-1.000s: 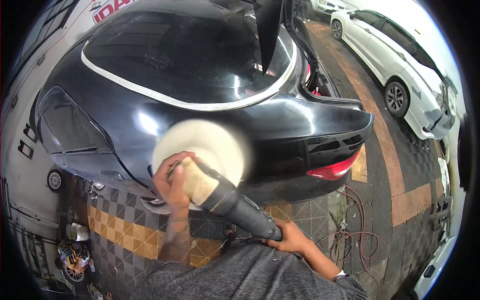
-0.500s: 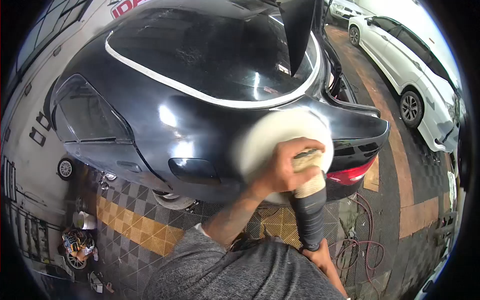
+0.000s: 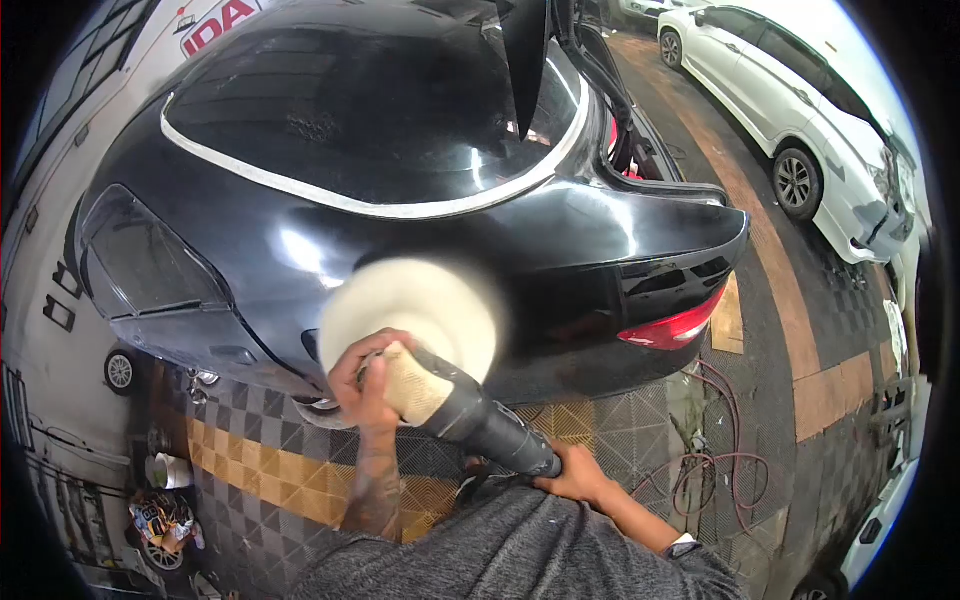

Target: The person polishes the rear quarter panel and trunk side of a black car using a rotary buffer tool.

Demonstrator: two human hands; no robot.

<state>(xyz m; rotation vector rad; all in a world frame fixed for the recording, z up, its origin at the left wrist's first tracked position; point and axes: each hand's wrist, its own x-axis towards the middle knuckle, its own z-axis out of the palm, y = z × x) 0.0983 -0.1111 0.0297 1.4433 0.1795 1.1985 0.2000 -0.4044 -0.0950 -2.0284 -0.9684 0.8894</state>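
Note:
A car polisher (image 3: 470, 415) with a dark wrapped body lies slantwise across the view. Its round cream pad (image 3: 420, 300) is blurred at the rim and rests against the black car's rear side panel (image 3: 540, 300). My left hand (image 3: 368, 385) is closed around the tan-wrapped head of the polisher, just below the pad. At the tool's back end, close to my body, my right hand (image 3: 572, 472) grips the handle. The pad covers part of the fuel flap area. White masking tape (image 3: 290, 178) edges the dark rear window above.
Right of the pad is the red tail light (image 3: 675, 322). A reddish hose (image 3: 735, 420) lies coiled on the tiled floor. A white car (image 3: 770, 90) stands at the right. Another person (image 3: 165, 520) crouches by a wheel at lower left, near a bucket (image 3: 170, 470).
The polisher and both hands have swung, carrying the pad left and slightly down along the panel, away from the tail light. The tool now slants more. The whole view has shifted somewhat.

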